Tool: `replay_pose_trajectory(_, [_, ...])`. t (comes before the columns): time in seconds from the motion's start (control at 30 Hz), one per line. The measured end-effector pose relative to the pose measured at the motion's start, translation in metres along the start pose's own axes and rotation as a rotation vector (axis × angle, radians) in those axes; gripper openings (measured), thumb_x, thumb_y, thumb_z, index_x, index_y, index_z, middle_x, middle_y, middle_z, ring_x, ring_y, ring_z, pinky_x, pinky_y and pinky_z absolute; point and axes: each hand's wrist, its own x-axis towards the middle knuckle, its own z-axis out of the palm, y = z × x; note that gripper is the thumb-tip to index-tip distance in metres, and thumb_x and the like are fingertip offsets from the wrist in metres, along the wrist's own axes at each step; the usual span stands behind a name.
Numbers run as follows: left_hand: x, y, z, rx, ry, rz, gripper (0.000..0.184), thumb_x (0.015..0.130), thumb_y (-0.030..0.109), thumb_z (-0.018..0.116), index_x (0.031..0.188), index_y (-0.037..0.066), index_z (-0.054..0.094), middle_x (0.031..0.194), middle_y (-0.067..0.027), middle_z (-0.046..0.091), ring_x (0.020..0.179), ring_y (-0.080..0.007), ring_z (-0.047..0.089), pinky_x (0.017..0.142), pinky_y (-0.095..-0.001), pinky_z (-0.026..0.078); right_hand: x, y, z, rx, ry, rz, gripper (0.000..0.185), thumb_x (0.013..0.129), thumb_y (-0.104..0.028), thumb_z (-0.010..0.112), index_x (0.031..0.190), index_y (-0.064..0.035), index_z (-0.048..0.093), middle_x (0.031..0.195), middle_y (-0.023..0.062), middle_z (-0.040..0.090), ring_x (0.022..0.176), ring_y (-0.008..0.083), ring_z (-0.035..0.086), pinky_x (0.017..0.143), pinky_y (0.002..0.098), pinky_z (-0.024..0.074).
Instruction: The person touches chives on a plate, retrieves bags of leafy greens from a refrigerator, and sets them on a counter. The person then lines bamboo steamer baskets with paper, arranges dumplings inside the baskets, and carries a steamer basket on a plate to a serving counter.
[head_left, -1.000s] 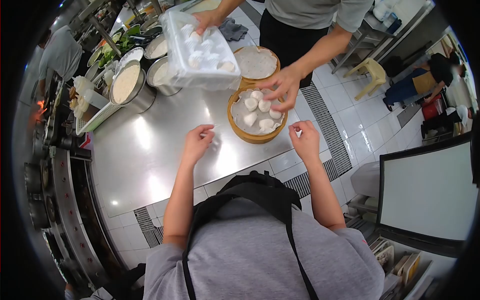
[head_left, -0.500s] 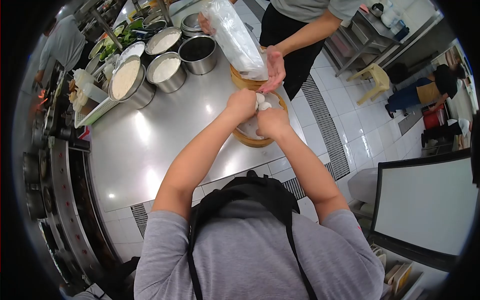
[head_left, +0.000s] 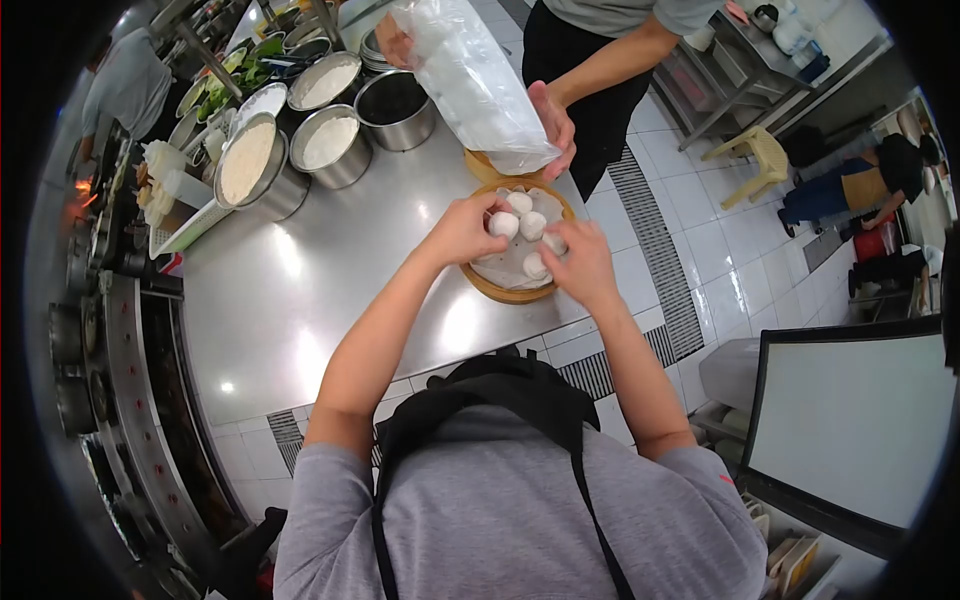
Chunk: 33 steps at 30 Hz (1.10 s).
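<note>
A round bamboo steamer [head_left: 512, 296] lined with white paper stands near the table's edge, with several white dumplings [head_left: 533, 226] inside. At its left side, my left hand [head_left: 472, 232] has thumb and fingers round one white dumpling [head_left: 503, 225]. My right hand [head_left: 584, 262] reaches in from the right, its fingers closed on a white dumpling [head_left: 554, 243] at the steamer's right side. Just beyond, a co-worker's hands [head_left: 556, 128] hold a tilted white tray in clear plastic [head_left: 470, 85] over a second bamboo steamer [head_left: 481, 168], which is mostly hidden.
Metal pots with white powder [head_left: 330, 142], a dark-looking pot [head_left: 394, 108] and a pale green basket [head_left: 190, 232] line the steel table's [head_left: 270, 330] far left. A co-worker [head_left: 590, 75] stands across. A yellow stool [head_left: 752, 165] is on the floor to the right.
My hands came from beside the steamer into it, then moved apart to its two sides, each at a dumpling. The co-worker tipped the tray and took their other hand out of the steamer.
</note>
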Motion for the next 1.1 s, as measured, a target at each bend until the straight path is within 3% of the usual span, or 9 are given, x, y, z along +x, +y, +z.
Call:
replay_pose_trajectory(0.1, [0.018, -0.001, -0.004, 0.025, -0.095, 0.003, 0.035, 0.058, 0.016, 0.069, 0.089, 0.002, 0.064, 0.081, -0.0131, 0.064, 0.074, -0.0255, 0.062, 0.068, -0.0334, 0.049, 0.027, 0.004, 0.004, -0.106, -0.063, 0.057, 0.034, 0.065, -0.024, 0.073, 0.091, -0.0056, 0.062, 0.088, 0.0106, 0.062, 0.086, 0.0294, 0.055, 0.077, 0.0392, 0.0432])
replay_pose_trajectory(0.17, [0.027, 0.002, -0.007, 0.408, -0.177, 0.022, 0.026, 0.061, 0.013, 0.066, 0.085, 0.004, 0.065, 0.085, -0.0144, 0.064, 0.074, -0.027, 0.062, 0.07, -0.0347, 0.05, 0.038, 0.0, 0.01, -0.174, -0.114, 0.036, 0.035, 0.065, -0.025, 0.072, 0.091, -0.005, 0.063, 0.088, 0.0107, 0.062, 0.087, 0.0295, 0.055, 0.077, 0.0391, 0.0434])
replay_pose_trajectory(0.37, [0.0, 0.006, -0.013, 0.761, -0.006, -0.003, 0.025, 0.062, 0.023, 0.068, 0.081, 0.006, 0.067, 0.086, -0.0141, 0.06, 0.08, -0.0285, 0.06, 0.071, -0.0388, 0.05, 0.048, -0.004, 0.015, -0.416, -0.372, 0.084, 0.033, 0.064, -0.026, 0.071, 0.089, -0.0054, 0.062, 0.087, 0.0117, 0.062, 0.088, 0.0301, 0.056, 0.076, 0.0384, 0.0434])
replay_pose_trajectory(0.43, [-0.015, 0.025, -0.008, 0.777, -0.021, -0.033, 0.023, 0.063, 0.022, 0.068, 0.078, 0.004, 0.067, 0.087, -0.0148, 0.06, 0.082, -0.0291, 0.06, 0.071, -0.0385, 0.05, 0.045, 0.001, 0.016, 0.071, -0.131, 0.126, 0.035, 0.062, -0.025, 0.074, 0.087, -0.0053, 0.061, 0.086, 0.0122, 0.062, 0.082, 0.0295, 0.057, 0.072, 0.0363, 0.0455])
replay_pose_trajectory(0.57, [-0.023, 0.032, 0.008, 0.869, -0.021, -0.121, 0.033, 0.064, 0.031, 0.072, 0.079, 0.002, 0.067, 0.092, -0.0146, 0.06, 0.087, -0.0289, 0.059, 0.073, -0.0372, 0.051, 0.024, 0.004, 0.018, 0.127, -0.119, 0.106, 0.027, 0.064, -0.022, 0.071, 0.082, -0.006, 0.057, 0.09, 0.0128, 0.061, 0.088, 0.032, 0.056, 0.074, 0.0414, 0.0429])
replay_pose_trajectory(0.63, [-0.023, 0.025, 0.013, 0.87, -0.01, -0.126, 0.036, 0.063, 0.031, 0.072, 0.082, 0.001, 0.065, 0.093, -0.0154, 0.06, 0.089, -0.0292, 0.059, 0.073, -0.0369, 0.051, 0.018, 0.005, 0.014, -0.112, -0.052, -0.029, 0.027, 0.066, -0.02, 0.07, 0.082, -0.0046, 0.056, 0.09, 0.0142, 0.06, 0.086, 0.0341, 0.055, 0.073, 0.043, 0.043])
replay_pose_trajectory(0.87, [-0.022, 0.023, 0.015, 0.702, 0.019, -0.166, 0.045, 0.063, 0.022, 0.072, 0.1, 0.002, 0.055, 0.093, -0.0161, 0.06, 0.088, -0.0306, 0.059, 0.075, -0.0385, 0.049, 0.067, 0.008, 0.022, 0.01, -0.156, 0.073, 0.023, 0.071, -0.017, 0.067, 0.091, -0.0055, 0.062, 0.084, 0.0128, 0.059, 0.08, 0.0324, 0.058, 0.071, 0.04, 0.0474])
replay_pose_trajectory(0.93, [-0.023, 0.021, 0.011, 0.696, -0.016, -0.105, 0.043, 0.063, 0.02, 0.073, 0.099, 0.003, 0.056, 0.093, -0.0159, 0.06, 0.087, -0.0308, 0.06, 0.074, -0.0387, 0.049, 0.073, 0.003, 0.024, -0.223, -0.366, 0.046, 0.022, 0.071, -0.016, 0.065, 0.091, -0.0066, 0.064, 0.087, 0.0127, 0.06, 0.086, 0.0323, 0.057, 0.074, 0.0404, 0.0457])
replay_pose_trajectory(1.1, [-0.036, 0.013, 0.007, 0.522, 0.004, 0.006, 0.039, 0.06, 0.014, 0.075, 0.093, 0.002, 0.058, 0.092, -0.0167, 0.059, 0.081, -0.0322, 0.061, 0.072, -0.0391, 0.051, 0.065, -0.012, 0.014, -0.122, -0.213, -0.012, 0.02, 0.072, -0.014, 0.065, 0.091, -0.0065, 0.066, 0.089, 0.013, 0.06, 0.083, 0.0315, 0.058, 0.072, 0.0394, 0.047])
